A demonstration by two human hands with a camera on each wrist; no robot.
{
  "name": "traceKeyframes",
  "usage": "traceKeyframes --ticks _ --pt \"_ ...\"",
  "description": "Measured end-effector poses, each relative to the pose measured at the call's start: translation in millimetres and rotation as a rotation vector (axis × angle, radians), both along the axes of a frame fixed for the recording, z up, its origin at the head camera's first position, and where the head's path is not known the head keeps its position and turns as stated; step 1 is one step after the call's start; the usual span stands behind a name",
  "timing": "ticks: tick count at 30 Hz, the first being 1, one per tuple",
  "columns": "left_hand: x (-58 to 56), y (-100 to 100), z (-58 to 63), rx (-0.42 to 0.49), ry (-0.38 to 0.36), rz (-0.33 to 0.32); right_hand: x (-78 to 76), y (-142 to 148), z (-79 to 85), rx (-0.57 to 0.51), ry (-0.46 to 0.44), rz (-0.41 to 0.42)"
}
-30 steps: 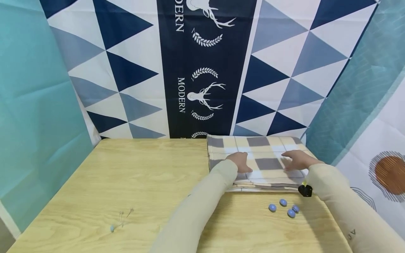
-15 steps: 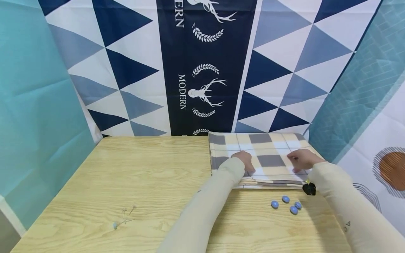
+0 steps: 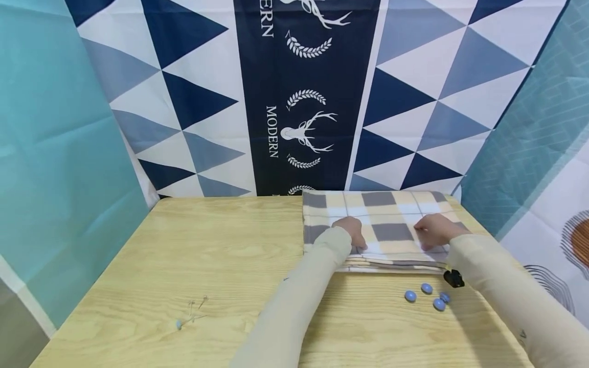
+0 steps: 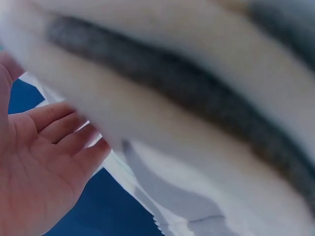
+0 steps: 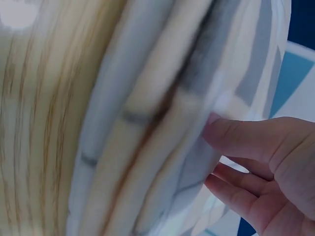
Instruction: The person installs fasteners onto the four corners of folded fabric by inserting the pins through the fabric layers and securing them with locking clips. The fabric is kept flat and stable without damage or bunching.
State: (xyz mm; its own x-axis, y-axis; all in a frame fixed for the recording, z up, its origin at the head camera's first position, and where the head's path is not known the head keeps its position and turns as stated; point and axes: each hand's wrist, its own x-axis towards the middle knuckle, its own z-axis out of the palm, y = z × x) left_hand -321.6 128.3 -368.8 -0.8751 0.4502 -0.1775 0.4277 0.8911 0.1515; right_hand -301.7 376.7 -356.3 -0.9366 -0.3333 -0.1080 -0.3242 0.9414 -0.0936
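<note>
Cream, white and grey checks cover the folded blanket (image 3: pixel 391 205), which I see on my head view lying at the far right of the wooden surface (image 3: pixel 216 245), its stacked layers showing along the near edge. Both bare hands reach over it from the near side, in pale long sleeves (image 3: pixel 287 301). My left grip (image 3: pixel 350 230) is at the blanket's near left part; on the left wrist view its palm shows, the fingers loosely extended, tips meeting the cloth, thumb well apart from them, so I read it as relaxed rather than clenched. My right grip (image 3: pixel 434 231) is at the near right part; from that wrist I see thumb and fingertips against the cloth with a gap between them, and I cannot tell whether they pinch a layer. A small black item (image 3: pixel 454 278) sits by the right cuff.

Nearer me than the blanket, four small blue discs (image 3: pixel 410 296) lie grouped on the wood, two of them close together. Far to their left are a few thin sticks (image 3: pixel 192 317), one with a blue end (image 3: pixel 179 324). Behind everything hangs a triangle-patterned curtain (image 3: pixel 414 46) with white deer heads on its dark band, and teal cloth (image 3: pixel 60 128) flanks it.
</note>
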Motion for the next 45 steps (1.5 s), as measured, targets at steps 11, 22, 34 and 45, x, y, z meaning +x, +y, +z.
traceKeyframes --ticks 11,22,34,45 --pt "-10.2 -36 -4.7 -0.050 -0.002 -0.040 1.3 -29 -4.6 -0.020 0.084 0.145" --pt "-7.0 -79 13.0 -0.005 0.017 -0.068 -5.7 -63 5.6 -0.024 0.142 0.240" --pt "-4.1 -108 6.4 0.021 -0.003 -0.081 -1.2 -91 5.3 -0.023 0.082 0.229" --pt "-2.8 -131 2.6 0.067 -0.028 -0.047 -10.6 -114 -1.1 -0.027 0.060 0.171"
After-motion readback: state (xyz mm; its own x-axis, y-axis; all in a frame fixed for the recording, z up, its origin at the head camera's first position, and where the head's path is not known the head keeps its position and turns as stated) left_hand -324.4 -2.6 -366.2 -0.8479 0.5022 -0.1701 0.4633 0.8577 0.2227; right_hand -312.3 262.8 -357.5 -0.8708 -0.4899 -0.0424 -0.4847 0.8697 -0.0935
